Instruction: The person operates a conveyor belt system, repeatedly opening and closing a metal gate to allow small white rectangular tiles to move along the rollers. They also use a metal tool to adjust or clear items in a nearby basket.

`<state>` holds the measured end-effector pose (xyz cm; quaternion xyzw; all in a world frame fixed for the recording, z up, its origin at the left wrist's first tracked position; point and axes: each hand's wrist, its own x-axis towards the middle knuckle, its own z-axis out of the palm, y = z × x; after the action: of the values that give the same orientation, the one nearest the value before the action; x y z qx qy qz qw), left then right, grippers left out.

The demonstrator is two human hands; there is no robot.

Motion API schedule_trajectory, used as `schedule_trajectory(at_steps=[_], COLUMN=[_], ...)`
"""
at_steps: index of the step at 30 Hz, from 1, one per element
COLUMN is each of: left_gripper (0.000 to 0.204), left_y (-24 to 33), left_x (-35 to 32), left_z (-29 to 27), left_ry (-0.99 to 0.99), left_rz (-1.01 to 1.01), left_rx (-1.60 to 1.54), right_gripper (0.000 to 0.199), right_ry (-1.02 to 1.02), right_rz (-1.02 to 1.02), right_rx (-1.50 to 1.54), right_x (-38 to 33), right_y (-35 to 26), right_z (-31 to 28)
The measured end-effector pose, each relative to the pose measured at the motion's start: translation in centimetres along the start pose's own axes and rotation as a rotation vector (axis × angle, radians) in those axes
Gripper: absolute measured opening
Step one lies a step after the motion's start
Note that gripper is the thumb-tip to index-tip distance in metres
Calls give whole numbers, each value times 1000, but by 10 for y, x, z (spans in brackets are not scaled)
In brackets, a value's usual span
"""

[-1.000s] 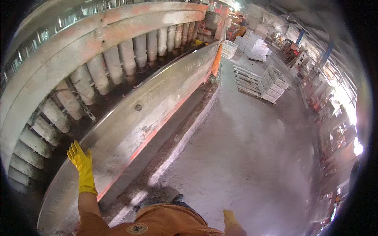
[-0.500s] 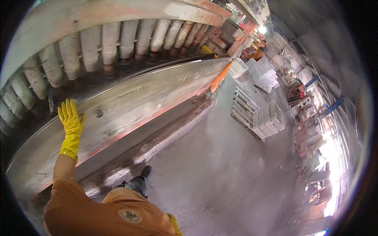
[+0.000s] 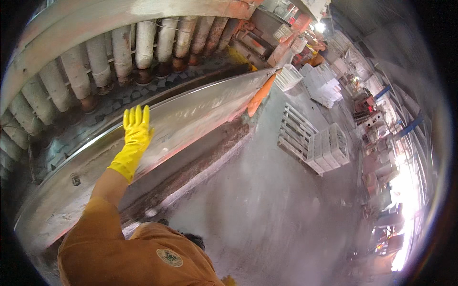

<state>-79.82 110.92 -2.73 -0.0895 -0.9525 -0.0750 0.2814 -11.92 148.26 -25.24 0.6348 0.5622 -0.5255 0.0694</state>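
My left hand (image 3: 137,127), in a yellow rubber glove, lies at the upper edge of a long metal side panel (image 3: 191,117). Its fingers are stretched out and point upward past that edge; whether the palm presses on the panel cannot be made out. My right hand (image 3: 229,280) shows only as a scrap of yellow glove at the lower edge, its fingers hidden. Behind the panel stands a row of dirty grey-white cylinders (image 3: 121,52) under a broad pale beam (image 3: 129,10). An orange flap (image 3: 260,97) hangs at the panel's far end.
White plastic crates (image 3: 328,148) stand on the wet grey floor (image 3: 257,205) beside a white slatted pallet (image 3: 295,133). Farther back are another white crate (image 3: 287,77), a pile of white slabs (image 3: 322,86) and a partly hidden person (image 3: 316,58). Clutter lines the right side.
My left hand has slid along the panel's edge, away from its near end toward the far end, with fingers still stretched. My body has moved forward along the panel.
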Motion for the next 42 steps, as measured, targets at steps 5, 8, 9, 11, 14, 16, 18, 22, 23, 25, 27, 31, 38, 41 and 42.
schedule_trajectory(at_steps=[5, 8, 9, 11, 14, 16, 18, 22, 23, 25, 27, 31, 38, 41, 42], left_gripper=[90, 85, 84, 86, 84, 81, 81, 80, 80, 78, 77, 83, 84, 90, 92], left_y=[74, 98, 100, 100, 116, 124, 137, 162, 167, 172, 191, 249, 289, 296, 299], left_x=[62, 76, 76, 76, 87, 93, 99, 116, 125, 138, 155, 195, 224, 229, 231], left_z=[45, 57, 54, 58, 65, 79, 100, 153, 150, 158, 184, 219, 251, 251, 258], left_ry=[72, 109, 135, 138, 129, 185, 184, 302, 342, 357, 385, 444, 533, 506, 487], left_rz=[-53, -120, -108, -132, -288, -408, -485, -554, -558, -585, -597, -586, -709, -734, -761], left_rx=[15, 59, 85, 125, 212, 336, 384, 394, 415, 515, 548, 488, 614, 620, 633], right_gripper=[53, 53, 53, 53, 54, 54, 54, 54, 53, 52, 52, 52, 43, 40, 38], right_ry=[-109, -165, -190, -214, -217, -214, -190, -167, -218, -305, -365, -486, -467, -461, -464], right_rz=[22, 21, 23, 27, 15, -13, -68, -222, -287, -406, -532, -360, -97, -78, -81], right_rx=[-45, -89, -107, -120, -97, -45, 61, 243, 248, 177, 35, -172, -419, -418, -417], right_x=[81, 136, 154, 191, 256, 311, 374, 499, 497, 473, 499, 554, 596, 632, 648], right_y=[-91, -141, -160, -197, -262, -313, -371, -537, -573, -645, -687, -700, -771, -821, -842], right_z=[11, -8, -19, -48, -97, -134, -168, -184, -156, -110, -92, -95, -105, -106, -107])
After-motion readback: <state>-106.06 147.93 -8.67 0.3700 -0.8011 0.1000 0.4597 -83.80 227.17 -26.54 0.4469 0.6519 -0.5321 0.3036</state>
